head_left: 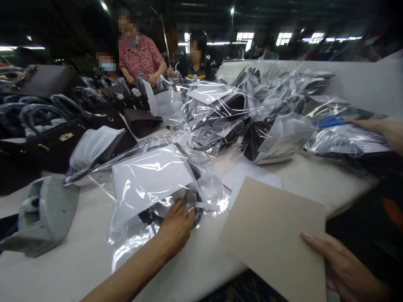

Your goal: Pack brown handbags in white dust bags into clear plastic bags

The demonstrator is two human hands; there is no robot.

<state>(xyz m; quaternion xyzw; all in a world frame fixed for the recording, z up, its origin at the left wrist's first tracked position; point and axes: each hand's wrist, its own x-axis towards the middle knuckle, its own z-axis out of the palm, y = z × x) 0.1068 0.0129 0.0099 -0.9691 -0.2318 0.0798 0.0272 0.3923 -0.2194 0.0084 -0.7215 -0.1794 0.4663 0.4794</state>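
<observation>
Beige rectangular cardboard sheet (273,230), pinched in your right hand (349,262), looked light, stiff, best edge-held; your left hand (176,226) touched a slippery-looking clear plastic bag (129,243), grip unclear.

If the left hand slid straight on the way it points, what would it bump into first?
Most likely the dark curved handle inside the clear plastic bag, just beyond the left hand; exact depth is unclear.

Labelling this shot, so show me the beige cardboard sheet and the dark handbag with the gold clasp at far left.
Beige cardboard sheet (277,239): head view, middle of its flat face.
Dark handbag (44,156): head view, on its front panel.
</observation>
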